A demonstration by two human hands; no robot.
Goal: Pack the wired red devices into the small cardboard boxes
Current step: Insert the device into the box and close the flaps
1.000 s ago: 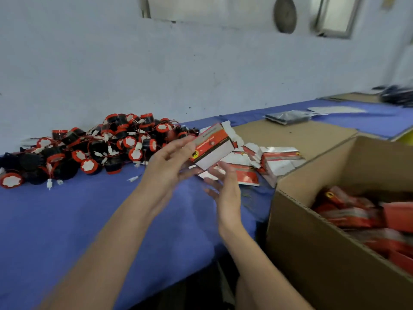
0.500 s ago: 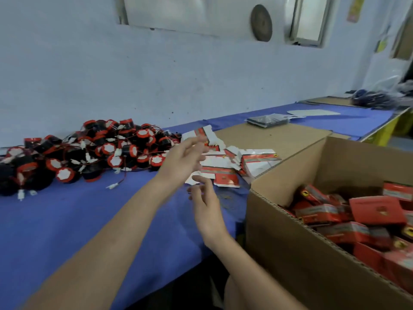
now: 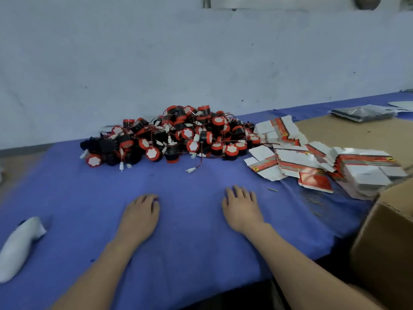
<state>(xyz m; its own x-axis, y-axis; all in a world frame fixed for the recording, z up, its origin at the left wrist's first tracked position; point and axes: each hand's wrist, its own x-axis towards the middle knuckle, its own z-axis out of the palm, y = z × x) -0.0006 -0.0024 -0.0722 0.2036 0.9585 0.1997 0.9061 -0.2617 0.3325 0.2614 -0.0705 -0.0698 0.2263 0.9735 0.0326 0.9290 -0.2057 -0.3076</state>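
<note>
A heap of round red and black devices (image 3: 178, 137) with thin wires and white plugs lies at the back of the blue table (image 3: 67, 198), against the wall. To its right lie several flattened red and white small boxes (image 3: 312, 166), some in a stack. My left hand (image 3: 140, 213) rests palm down on the blue cloth, holding nothing. My right hand (image 3: 242, 206) lies flat on the cloth beside it, fingers spread and empty. Both hands are well short of the heap.
A big brown carton (image 3: 384, 253) stands at the right edge, its inside hidden from view. A white cloth-like bundle (image 3: 20, 245) lies at the left front. A brown cardboard sheet (image 3: 348, 135) and a dark plastic packet (image 3: 362, 113) sit at the back right.
The closed small box that my left hand held a second ago is gone from it. Both hands have come down flat onto the cloth, and the view has swung left.
</note>
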